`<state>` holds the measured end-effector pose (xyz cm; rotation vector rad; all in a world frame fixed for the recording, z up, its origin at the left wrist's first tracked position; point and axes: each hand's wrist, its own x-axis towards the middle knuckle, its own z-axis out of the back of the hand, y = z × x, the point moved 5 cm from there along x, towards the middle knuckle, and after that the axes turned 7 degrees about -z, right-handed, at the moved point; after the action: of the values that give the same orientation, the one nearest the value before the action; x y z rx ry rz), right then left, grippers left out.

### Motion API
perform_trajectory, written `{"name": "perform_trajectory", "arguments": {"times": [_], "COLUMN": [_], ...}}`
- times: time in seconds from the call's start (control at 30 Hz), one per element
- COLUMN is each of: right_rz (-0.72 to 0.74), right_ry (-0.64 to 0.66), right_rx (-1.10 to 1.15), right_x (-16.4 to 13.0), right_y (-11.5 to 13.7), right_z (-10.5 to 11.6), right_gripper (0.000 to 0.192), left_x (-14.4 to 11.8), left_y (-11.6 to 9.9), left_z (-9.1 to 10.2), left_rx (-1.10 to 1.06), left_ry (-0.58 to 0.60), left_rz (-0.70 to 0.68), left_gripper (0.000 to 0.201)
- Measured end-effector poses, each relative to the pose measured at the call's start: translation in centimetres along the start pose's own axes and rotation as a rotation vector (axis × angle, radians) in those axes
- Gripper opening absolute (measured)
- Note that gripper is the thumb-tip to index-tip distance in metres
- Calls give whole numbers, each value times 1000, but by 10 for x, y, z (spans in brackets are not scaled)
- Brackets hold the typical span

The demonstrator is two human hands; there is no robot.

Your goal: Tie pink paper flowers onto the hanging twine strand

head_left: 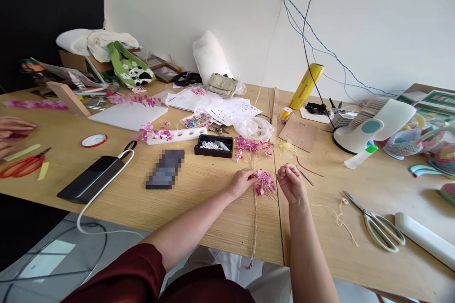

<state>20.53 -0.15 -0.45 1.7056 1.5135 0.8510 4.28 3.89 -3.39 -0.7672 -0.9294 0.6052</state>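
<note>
A bunch of pink artificial flowers (266,182) lies on a braided cord (255,218), which runs toward me and over the table's front edge. My left hand (243,182) is closed, its fingertips pinching the left side of this bunch beside the cord. To the right of the flowers, my right hand (290,182) is raised with its fingers pressed together; anything in that pinch is too small to make out. Just beyond both hands, more pink flowers (254,147) lie in a row. A thin red strand (309,166) and a slim metal tool (305,177) lie beside my right hand.
Scissors (373,222) and beige yarn (339,218) lie at right, near a white fan (373,123). A black tray (213,146), a phone (165,169) and a power bank (92,177) are left of centre. Another person's hands (14,132) rest at far left by red-handled scissors (24,164).
</note>
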Motion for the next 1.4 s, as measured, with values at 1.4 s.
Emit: {"name": "perform_trajectory", "arguments": {"times": [1.4], "right_rz": [136], "right_ry": [-59], "right_rx": [-513], "right_x": [-12], "right_y": [-13], "right_z": [-14], "right_gripper": [15], "left_x": [2], "left_y": [-32], "left_z": [-8], "left_rx": [-933], "left_ry": [-45], "left_rz": [385], "left_gripper": [29]}}
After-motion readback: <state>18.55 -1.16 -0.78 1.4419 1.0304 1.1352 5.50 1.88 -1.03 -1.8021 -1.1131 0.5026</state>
